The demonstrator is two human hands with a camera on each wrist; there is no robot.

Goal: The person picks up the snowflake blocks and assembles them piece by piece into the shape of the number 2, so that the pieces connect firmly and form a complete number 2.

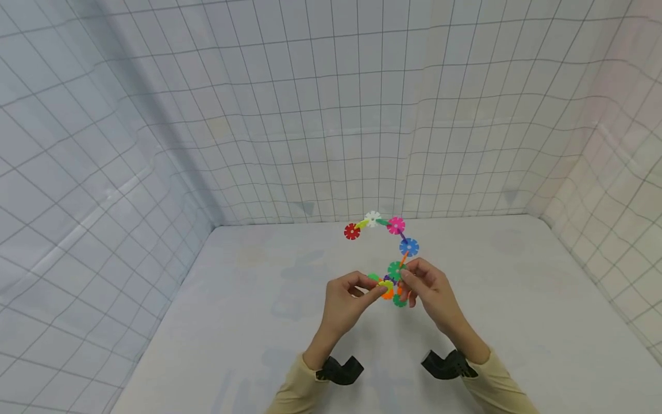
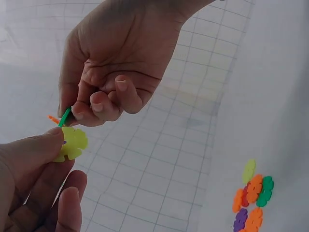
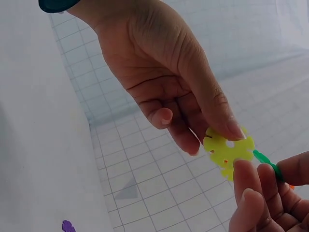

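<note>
My left hand pinches a yellow notched snowflake disc between thumb and fingers. Close beside it, my right hand pinches a green snowflake disc, which appears edge-on in both wrist views. The edges of the yellow and green discs meet, though how far they interlock cannot be told. From the green disc a curved chain runs away through an orange disc, a blue disc, a pink disc and a white disc, to a red disc at its end.
Loose snowflake discs lie below the hands on the white table, among them an orange disc, a green disc and a purple disc. A grid-patterned curtain surrounds the back and sides.
</note>
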